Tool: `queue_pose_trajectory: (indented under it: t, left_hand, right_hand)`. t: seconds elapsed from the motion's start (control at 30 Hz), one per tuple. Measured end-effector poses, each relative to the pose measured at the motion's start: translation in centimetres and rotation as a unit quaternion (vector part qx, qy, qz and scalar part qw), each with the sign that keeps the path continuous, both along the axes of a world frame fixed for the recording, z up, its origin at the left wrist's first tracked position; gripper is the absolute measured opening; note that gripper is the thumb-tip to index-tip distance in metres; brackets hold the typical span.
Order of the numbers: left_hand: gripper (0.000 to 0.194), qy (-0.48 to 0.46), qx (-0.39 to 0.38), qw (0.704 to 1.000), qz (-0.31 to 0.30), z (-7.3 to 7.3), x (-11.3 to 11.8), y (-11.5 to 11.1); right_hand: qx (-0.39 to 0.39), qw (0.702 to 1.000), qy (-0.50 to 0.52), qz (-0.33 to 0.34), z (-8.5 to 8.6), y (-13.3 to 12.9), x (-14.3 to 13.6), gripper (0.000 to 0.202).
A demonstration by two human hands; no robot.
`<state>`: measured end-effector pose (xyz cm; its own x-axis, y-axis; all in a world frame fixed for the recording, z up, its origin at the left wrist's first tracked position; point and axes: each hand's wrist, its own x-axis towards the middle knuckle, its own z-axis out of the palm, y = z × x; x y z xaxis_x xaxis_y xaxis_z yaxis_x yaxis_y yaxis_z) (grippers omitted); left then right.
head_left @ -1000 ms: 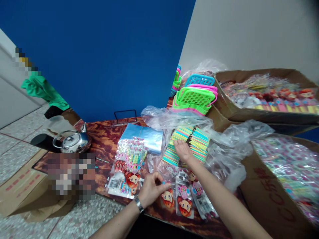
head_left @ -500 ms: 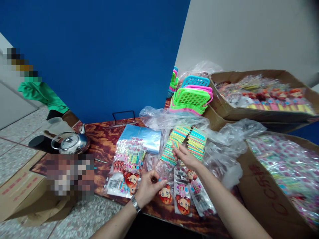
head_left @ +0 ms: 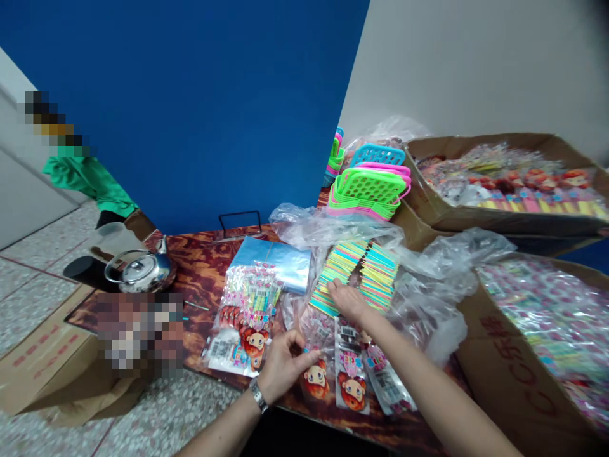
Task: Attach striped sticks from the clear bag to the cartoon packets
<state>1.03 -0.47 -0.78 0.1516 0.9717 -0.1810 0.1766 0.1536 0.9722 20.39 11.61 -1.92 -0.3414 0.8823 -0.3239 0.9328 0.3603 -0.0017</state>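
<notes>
My left hand (head_left: 284,363), a metal watch on its wrist, has thumb and fingers closed on the edge of a clear printed bag (head_left: 314,376) with a red-haired cartoon figure. My right hand (head_left: 351,301) is over the near left part of a pile of thin coloured sticks (head_left: 378,274), its fingertips pinched among them; how many sticks it grips is hidden. Right of the bag lie another printed packet (head_left: 351,381) and a tilted one (head_left: 387,381). To the left, filled stick packets (head_left: 245,317) overlap a stack of blue-tinted plastic sleeves (head_left: 295,266).
Crumpled clear plastic (head_left: 438,298) surrounds the sticks. Nested coloured baskets (head_left: 368,187) stand behind. Cartons of packets, an upper one (head_left: 514,212) and a lower one (head_left: 495,355), line the right. At left are a steel kettle (head_left: 147,271), a wire stand (head_left: 240,222) and a person's green sleeve (head_left: 90,178).
My right hand has lowered its fingertips onto the sticks; earlier it held a few raised above the pile. My left hand stays at the bag. The view has shifted slightly.
</notes>
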Motion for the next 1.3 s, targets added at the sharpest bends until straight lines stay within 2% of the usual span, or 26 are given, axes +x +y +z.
queue_pose_trajectory:
  t: [0.23,0.6,0.97,1.13,1.3]
  left_hand:
    - [0.033,-0.001,-0.011,1.0,0.002,-0.1,-0.1,0.0]
    - [0.032,-0.026,-0.01,1.0,0.0,-0.2,0.2,-0.1]
    - [0.032,-0.032,-0.009,0.999,-0.009,0.6,0.5,0.0]
    - [0.035,-0.065,-0.03,0.997,0.0,0.7,0.3,0.1]
    - [0.035,-0.136,-0.06,0.989,0.018,0.8,0.3,0.1]
  right_hand:
    - [0.023,1.0,0.01,-0.017,0.9,0.1,0.7,0.021]
    - [-0.024,0.999,0.016,-0.035,0.0,0.5,-1.0,0.02]
    - [-0.044,0.997,0.031,-0.061,0.1,1.5,-1.3,0.022]
    - [-0.024,0.994,0.073,-0.076,1.0,1.0,-0.7,0.018]
    - [-0.007,0.983,0.158,-0.09,2.6,-0.3,-0.2,0.016]
